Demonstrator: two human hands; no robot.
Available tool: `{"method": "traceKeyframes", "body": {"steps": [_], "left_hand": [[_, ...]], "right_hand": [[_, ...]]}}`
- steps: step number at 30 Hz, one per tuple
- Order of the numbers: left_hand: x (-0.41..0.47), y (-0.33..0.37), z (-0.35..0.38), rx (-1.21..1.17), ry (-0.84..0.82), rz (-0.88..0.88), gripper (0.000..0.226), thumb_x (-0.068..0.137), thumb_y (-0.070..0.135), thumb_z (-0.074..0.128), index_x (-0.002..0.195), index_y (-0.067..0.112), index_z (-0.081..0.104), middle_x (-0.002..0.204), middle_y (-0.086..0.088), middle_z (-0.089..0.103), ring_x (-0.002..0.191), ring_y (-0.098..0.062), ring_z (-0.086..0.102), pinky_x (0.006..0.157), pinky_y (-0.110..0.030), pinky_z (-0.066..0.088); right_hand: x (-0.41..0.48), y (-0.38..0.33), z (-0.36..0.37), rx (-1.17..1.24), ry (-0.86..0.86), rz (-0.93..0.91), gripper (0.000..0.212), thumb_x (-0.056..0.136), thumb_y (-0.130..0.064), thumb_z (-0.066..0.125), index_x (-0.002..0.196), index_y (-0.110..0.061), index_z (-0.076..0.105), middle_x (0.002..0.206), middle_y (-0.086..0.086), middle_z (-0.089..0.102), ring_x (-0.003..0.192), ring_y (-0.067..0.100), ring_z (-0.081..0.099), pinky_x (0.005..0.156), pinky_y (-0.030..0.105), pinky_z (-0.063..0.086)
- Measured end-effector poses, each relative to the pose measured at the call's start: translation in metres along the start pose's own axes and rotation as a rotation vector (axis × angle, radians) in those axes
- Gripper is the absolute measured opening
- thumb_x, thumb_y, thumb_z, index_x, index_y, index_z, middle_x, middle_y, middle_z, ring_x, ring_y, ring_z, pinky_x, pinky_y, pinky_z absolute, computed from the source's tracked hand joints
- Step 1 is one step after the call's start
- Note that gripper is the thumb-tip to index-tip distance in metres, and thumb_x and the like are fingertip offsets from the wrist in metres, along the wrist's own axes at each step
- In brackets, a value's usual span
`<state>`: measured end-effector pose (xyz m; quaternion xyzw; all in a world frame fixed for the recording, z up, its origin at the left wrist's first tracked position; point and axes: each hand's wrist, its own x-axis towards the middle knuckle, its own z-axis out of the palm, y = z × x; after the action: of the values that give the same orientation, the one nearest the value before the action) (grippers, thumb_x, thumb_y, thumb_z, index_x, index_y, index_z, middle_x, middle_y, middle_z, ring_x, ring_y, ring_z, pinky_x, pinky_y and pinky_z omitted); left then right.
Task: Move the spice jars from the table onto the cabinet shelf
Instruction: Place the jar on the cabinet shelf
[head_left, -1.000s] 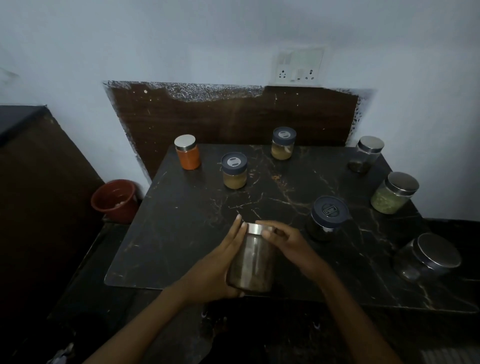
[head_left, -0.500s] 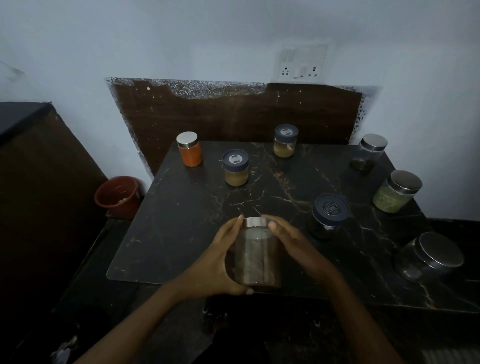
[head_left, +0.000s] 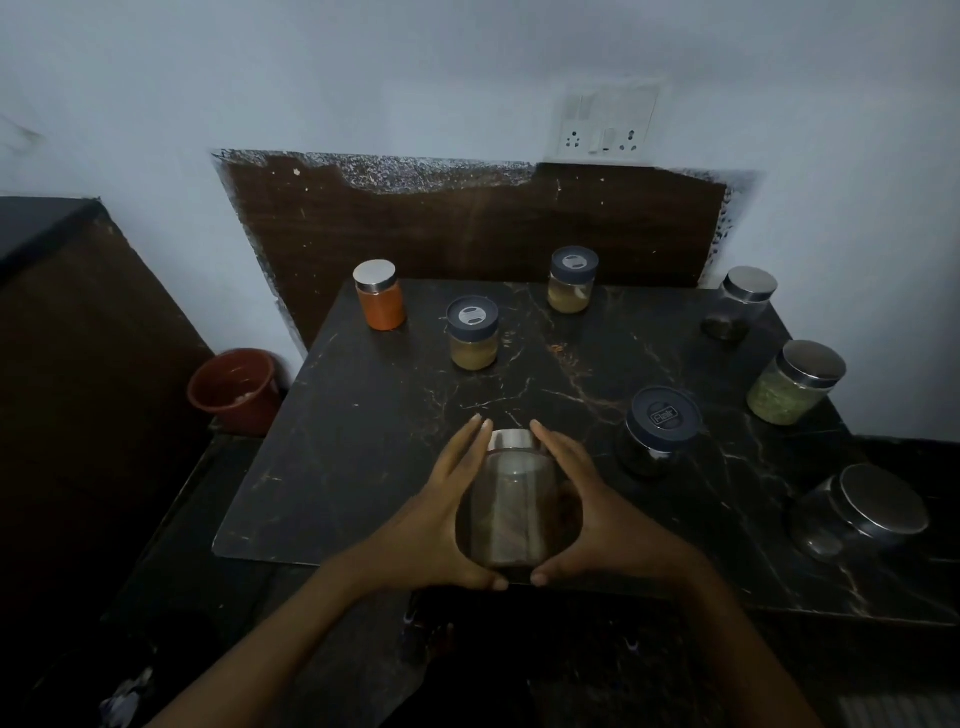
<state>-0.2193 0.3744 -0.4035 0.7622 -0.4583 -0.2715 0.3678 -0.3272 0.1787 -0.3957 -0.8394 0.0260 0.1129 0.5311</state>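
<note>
My right grip (head_left: 602, 519) has slid down off the steel lid (head_left: 511, 440), joining my left grip (head_left: 436, 525) in clasping the cylindrical glass jar (head_left: 511, 512).

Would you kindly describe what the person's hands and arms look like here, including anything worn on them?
The left hand and right hand are bare, with no gloves or rings visible in this dim light. The left forearm and right forearm are bare as well: no sleeve, watch or bracelet shows as far as the picture's lower edge.
</note>
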Motion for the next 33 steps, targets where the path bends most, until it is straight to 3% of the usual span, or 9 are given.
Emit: {"method": "traceKeyframes", "body": {"steps": [3,6,9,12,19,24,28,31,33], "left_hand": [[0.004,0.005,-0.002,0.096,-0.016,0.036,0.133,0.059,0.045,0.083,0.143,0.036,-0.020,0.146,0.028,-0.029,0.136,0.013,-0.013,0.098,0.005,0.013],[0.002,0.008,-0.005,0.053,0.015,0.041,0.125,0.060,0.043,0.081,0.146,0.034,-0.009,0.147,0.027,-0.012,0.135,0.013,0.001,0.098,0.004,0.019],[-0.006,0.011,-0.012,-0.068,0.042,0.020,0.124,0.059,0.035,0.085,0.147,0.033,-0.004,0.145,0.029,-0.004,0.130,0.019,0.010,0.096,0.003,0.025],[-0.011,0.011,-0.014,-0.123,0.033,0.013,0.123,0.058,0.037,0.083,0.148,0.033,-0.001,0.148,0.027,0.000,0.135,0.011,0.015,0.100,-0.003,0.028],[-0.005,0.006,-0.012,0.047,0.017,0.042,0.127,0.060,0.041,0.085,0.143,0.042,-0.012,0.147,0.027,-0.015,0.138,0.006,0.002,0.102,0.000,0.021],[-0.005,0.008,-0.017,-0.080,0.080,0.037,0.118,0.061,0.033,0.083,0.147,0.037,0.002,0.145,0.024,0.006,0.133,0.004,0.024,0.105,-0.027,0.040],[-0.006,0.002,-0.015,-0.115,0.048,0.004,0.121,0.058,0.040,0.083,0.147,0.038,0.001,0.147,0.024,0.003,0.136,0.002,0.022,0.107,-0.019,0.035],[-0.003,0.001,-0.015,-0.055,0.022,-0.007,0.129,0.056,0.048,0.083,0.146,0.039,-0.009,0.146,0.031,-0.018,0.136,0.014,-0.002,0.100,0.001,0.023],[0.002,0.002,-0.017,-0.024,0.002,0.007,0.128,0.057,0.050,0.082,0.146,0.041,-0.010,0.145,0.031,-0.024,0.134,0.018,-0.006,0.101,-0.001,0.023]], "right_hand": [[0.003,-0.007,0.005,-0.098,0.024,-0.022,0.130,0.053,-0.030,0.089,0.139,-0.053,-0.006,0.143,-0.031,-0.005,0.136,0.005,0.013,0.111,0.034,0.030],[0.003,-0.011,0.002,-0.097,0.014,-0.032,0.133,0.053,-0.032,0.089,0.138,-0.055,-0.010,0.142,-0.035,-0.009,0.136,0.002,0.009,0.110,0.030,0.027],[0.001,-0.009,-0.006,-0.009,-0.022,-0.013,0.137,0.053,-0.026,0.089,0.137,-0.055,-0.015,0.146,-0.033,-0.013,0.134,-0.008,0.012,0.103,0.013,0.027],[-0.001,-0.009,-0.007,0.040,-0.037,0.011,0.135,0.051,-0.024,0.090,0.139,-0.055,-0.008,0.149,-0.027,-0.001,0.138,0.005,0.020,0.108,0.025,0.034],[0.006,-0.017,0.006,-0.043,0.065,-0.016,0.134,0.049,-0.029,0.090,0.144,-0.044,-0.002,0.143,-0.030,0.002,0.136,0.004,0.018,0.111,0.031,0.032],[0.005,-0.014,0.000,0.061,0.025,-0.015,0.136,0.049,-0.028,0.091,0.141,-0.052,-0.007,0.150,-0.027,-0.003,0.139,0.002,0.016,0.112,0.029,0.028],[0.006,-0.009,0.003,0.174,-0.007,0.026,0.136,0.045,-0.026,0.091,0.139,-0.056,-0.002,0.154,-0.013,0.011,0.134,0.005,0.034,0.108,0.034,0.038],[0.010,-0.009,0.006,0.119,0.044,0.028,0.135,0.045,-0.025,0.091,0.142,-0.050,0.001,0.148,-0.023,0.007,0.137,0.006,0.027,0.109,0.035,0.036],[0.013,-0.011,0.007,0.070,0.068,0.021,0.135,0.047,-0.023,0.092,0.144,-0.046,0.000,0.145,-0.027,0.006,0.137,0.004,0.021,0.110,0.031,0.034]]}}
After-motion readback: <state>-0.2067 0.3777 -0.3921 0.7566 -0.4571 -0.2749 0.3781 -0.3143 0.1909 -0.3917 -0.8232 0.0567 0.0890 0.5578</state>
